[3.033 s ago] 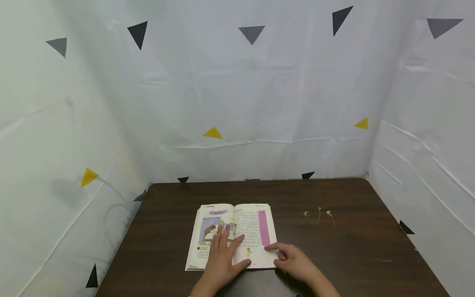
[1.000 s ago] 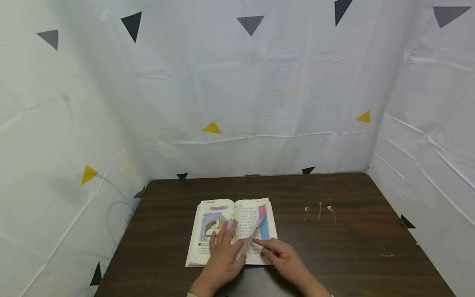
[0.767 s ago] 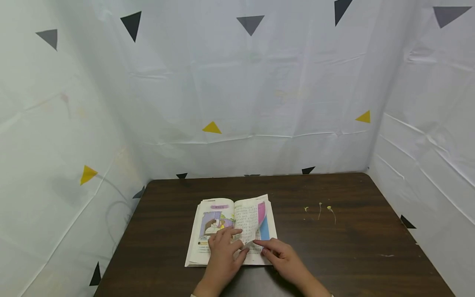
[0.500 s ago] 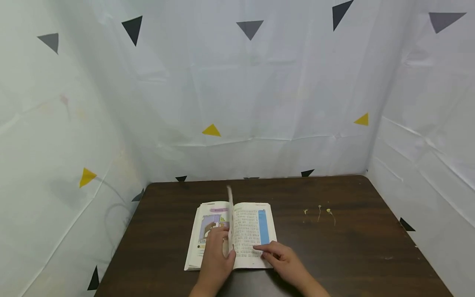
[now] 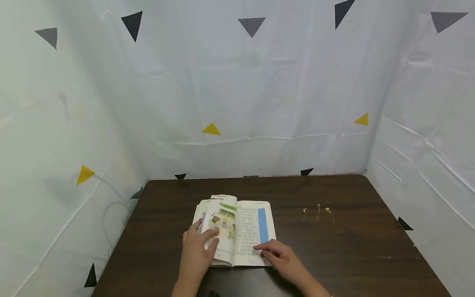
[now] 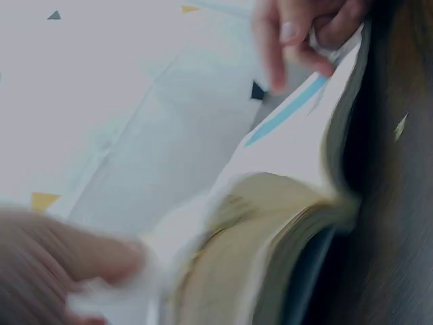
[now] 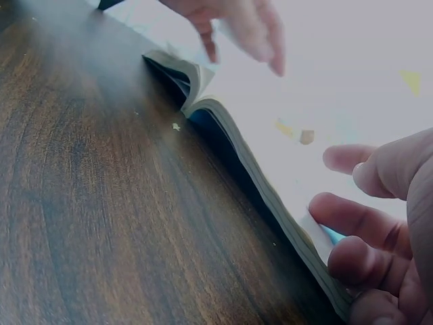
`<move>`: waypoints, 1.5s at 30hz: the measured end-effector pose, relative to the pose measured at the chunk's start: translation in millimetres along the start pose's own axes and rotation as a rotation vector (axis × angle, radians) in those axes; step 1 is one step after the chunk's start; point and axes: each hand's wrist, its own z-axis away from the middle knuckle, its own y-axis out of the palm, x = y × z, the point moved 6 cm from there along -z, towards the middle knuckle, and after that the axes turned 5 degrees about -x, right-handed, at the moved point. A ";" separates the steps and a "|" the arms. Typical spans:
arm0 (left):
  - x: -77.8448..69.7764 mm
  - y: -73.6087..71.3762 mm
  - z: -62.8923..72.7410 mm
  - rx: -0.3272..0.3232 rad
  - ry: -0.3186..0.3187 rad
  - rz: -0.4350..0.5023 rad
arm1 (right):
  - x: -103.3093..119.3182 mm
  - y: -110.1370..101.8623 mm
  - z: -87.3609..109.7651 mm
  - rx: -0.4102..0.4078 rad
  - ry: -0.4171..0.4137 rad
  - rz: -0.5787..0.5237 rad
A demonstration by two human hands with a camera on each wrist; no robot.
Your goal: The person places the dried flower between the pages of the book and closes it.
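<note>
Clock is centring on the book (image 5: 249, 229), 6 nearest. Risk: the left page (image 5: 224, 243) is bowing near the spine, so it could spring back if the left hand (image 5: 194, 252) lets go early; a dragging right hand (image 5: 283, 256) could crease the right page (image 5: 246, 258) or slew the book. Left hand at 8: thumb and fingers are spreading loosely over the left page; blurred in its wrist view, no clear pinch showing. Right hand at 4: index is reaching out, tip resting by the foot of the blue strip (image 5: 262, 225); other fingers are bending loosely, gripping nothing. Book is lying open mid-table (image 5: 371, 239). Dried flowers (image 5: 328, 209) are lying between 2 and 3, well apart from both hands. White sheet (image 5: 256, 95) is hanging at 12.
</note>
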 end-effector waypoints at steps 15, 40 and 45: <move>-62.3 38.8 19.6 0.274 0.320 0.267 | 0.2 0.3 1.1 -0.006 -0.038 -0.030; -41.1 75.1 32.7 0.272 0.329 0.029 | 1.5 -2.3 -1.1 -0.003 0.060 -0.047; -42.6 73.7 35.4 0.259 0.355 0.032 | 7.8 -4.7 5.2 0.005 0.065 -0.012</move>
